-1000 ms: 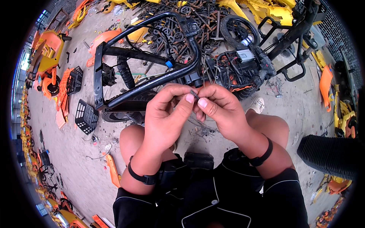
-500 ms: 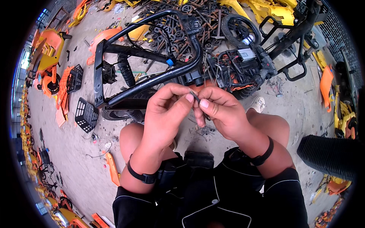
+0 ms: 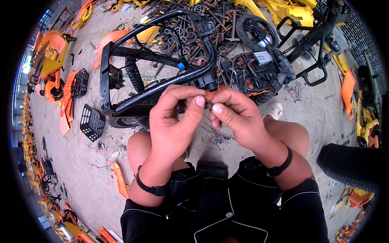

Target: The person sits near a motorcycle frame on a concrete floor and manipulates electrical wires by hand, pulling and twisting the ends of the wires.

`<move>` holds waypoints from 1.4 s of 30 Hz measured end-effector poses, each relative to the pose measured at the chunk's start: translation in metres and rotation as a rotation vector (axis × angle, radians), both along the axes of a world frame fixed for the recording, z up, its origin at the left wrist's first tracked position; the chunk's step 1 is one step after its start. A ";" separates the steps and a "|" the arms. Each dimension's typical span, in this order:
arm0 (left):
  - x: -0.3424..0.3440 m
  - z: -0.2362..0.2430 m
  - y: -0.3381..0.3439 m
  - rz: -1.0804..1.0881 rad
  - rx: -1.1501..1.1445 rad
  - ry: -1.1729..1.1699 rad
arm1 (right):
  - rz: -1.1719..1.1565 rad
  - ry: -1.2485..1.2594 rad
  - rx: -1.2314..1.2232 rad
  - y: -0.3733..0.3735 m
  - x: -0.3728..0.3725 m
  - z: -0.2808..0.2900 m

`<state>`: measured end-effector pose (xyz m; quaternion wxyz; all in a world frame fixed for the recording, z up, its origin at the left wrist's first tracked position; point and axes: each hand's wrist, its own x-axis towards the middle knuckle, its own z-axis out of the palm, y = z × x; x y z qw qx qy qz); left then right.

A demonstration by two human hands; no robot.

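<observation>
My left hand (image 3: 175,117) and my right hand (image 3: 240,115) meet in the middle of the view, thumbs and forefingers pinched. A small dark piece (image 3: 208,103), too small to name, shows between the fingertips. The right thumb and forefinger grip one end, while the left fingertips close on the other. Just beyond the hands lies a stripped scooter: a black tubular frame (image 3: 168,80) at the left and tangled wiring (image 3: 239,73) at the right. Thin rods or wires (image 3: 219,73) stand behind my fingers.
A heap of rusty metal parts (image 3: 194,38) lies beyond the frame, beside a wheel (image 3: 256,33). Black plastic baskets (image 3: 92,122) and orange panels (image 3: 119,179) are on the left floor. A black ribbed object (image 3: 348,167) stands right. My shoe (image 3: 276,110) is near the scooter.
My left hand has shifted slightly left, and its thumb sits a little farther from the right thumb. The right hand stays nearly in place, with its lower fingers curled in more.
</observation>
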<state>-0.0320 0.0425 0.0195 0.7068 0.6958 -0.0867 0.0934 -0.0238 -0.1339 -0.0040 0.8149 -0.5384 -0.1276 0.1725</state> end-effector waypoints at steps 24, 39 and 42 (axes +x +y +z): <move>-0.001 0.001 -0.008 0.148 0.245 -0.195 | -0.117 -0.049 -0.011 0.001 0.001 -0.001; -0.005 -0.001 -0.002 0.138 -0.151 -0.048 | -0.115 -0.018 0.023 -0.005 0.006 -0.004; -0.004 0.000 -0.004 0.067 -0.036 -0.016 | -0.051 0.020 0.090 -0.005 0.006 -0.003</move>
